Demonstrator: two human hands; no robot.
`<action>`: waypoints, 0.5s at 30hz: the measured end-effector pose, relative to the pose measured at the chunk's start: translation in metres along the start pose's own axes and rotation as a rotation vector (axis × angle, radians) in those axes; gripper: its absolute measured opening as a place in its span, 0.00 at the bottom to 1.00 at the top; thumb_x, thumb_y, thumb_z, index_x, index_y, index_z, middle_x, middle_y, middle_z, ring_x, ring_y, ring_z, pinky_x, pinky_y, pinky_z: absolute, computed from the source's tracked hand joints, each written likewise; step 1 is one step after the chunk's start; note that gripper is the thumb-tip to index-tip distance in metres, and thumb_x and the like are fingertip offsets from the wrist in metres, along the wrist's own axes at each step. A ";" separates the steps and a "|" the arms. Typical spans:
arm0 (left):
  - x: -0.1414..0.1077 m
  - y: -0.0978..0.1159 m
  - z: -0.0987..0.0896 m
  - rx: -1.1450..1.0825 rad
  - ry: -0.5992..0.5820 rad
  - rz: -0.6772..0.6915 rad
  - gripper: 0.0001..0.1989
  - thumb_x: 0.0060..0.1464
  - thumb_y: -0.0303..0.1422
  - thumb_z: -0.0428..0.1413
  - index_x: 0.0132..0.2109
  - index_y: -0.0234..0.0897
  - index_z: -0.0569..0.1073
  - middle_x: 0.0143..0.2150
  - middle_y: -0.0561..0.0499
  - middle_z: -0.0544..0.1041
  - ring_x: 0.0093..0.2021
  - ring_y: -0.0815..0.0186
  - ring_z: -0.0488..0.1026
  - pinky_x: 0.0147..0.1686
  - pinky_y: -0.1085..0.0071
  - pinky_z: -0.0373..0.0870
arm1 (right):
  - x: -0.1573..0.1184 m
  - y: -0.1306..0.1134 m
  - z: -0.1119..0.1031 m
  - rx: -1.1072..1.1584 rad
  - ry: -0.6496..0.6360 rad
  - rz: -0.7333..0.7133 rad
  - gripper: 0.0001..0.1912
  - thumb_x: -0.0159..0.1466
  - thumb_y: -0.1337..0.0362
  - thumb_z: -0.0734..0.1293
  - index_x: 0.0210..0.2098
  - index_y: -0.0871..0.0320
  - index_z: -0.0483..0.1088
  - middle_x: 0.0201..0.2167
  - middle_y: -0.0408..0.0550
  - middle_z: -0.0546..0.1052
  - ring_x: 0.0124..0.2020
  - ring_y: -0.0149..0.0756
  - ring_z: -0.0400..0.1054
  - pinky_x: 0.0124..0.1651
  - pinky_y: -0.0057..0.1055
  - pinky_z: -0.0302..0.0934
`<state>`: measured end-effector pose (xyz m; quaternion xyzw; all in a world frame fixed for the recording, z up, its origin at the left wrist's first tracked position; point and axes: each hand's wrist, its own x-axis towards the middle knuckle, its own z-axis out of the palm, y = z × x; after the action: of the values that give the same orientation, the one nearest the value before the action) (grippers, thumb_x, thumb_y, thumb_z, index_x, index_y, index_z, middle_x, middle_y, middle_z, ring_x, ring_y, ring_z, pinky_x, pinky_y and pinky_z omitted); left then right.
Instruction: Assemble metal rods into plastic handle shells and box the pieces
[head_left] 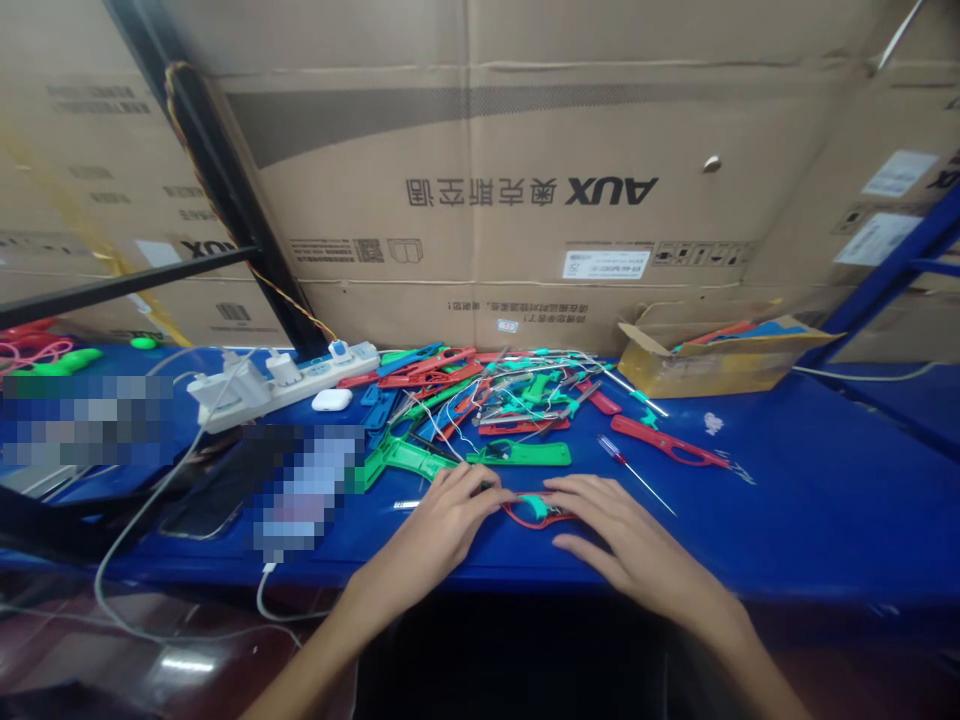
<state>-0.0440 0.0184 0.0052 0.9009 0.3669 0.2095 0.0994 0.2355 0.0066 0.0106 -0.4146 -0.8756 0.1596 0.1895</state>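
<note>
A red gas-lighter casing half (529, 516) with a teal trigger piece (536, 505) set in it lies on the blue table near the front edge. My left hand (454, 510) has its fingers curled together at the casing's left end, gripping it there. Stretched fingers of my right hand (611, 530) rest over the right end, with the thumb held apart. Both hands partly cover the casing. Just behind them lie a green casing half (521, 454) and another green piece (409, 458). To the right is a screwdriver (615, 452) with a clear purple handle.
Behind the hands spreads a pile of red, blue and green casings, metal tubes and wires (517, 395). A small carton (675, 370) stands back right, near a red casing (660, 440). Left are a power strip (330, 370), earbud case (331, 400), phone (232, 480) and cables.
</note>
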 end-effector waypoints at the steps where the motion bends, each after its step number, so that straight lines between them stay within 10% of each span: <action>1: 0.000 -0.001 0.001 -0.001 0.000 0.001 0.20 0.71 0.23 0.48 0.63 0.47 0.69 0.55 0.47 0.71 0.54 0.58 0.67 0.53 0.60 0.64 | 0.000 0.000 0.000 -0.001 -0.005 0.000 0.22 0.72 0.50 0.63 0.64 0.44 0.67 0.65 0.46 0.70 0.66 0.45 0.62 0.67 0.47 0.59; 15: 0.001 0.009 -0.005 0.013 0.004 0.016 0.19 0.72 0.27 0.48 0.65 0.47 0.68 0.52 0.46 0.72 0.53 0.58 0.69 0.52 0.59 0.68 | 0.001 -0.002 0.002 -0.048 0.007 0.028 0.19 0.72 0.48 0.62 0.59 0.46 0.70 0.66 0.48 0.68 0.66 0.47 0.61 0.66 0.51 0.59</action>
<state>-0.0403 0.0128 0.0125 0.9041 0.3611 0.2097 0.0911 0.2332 0.0058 0.0097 -0.4318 -0.8726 0.1398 0.1802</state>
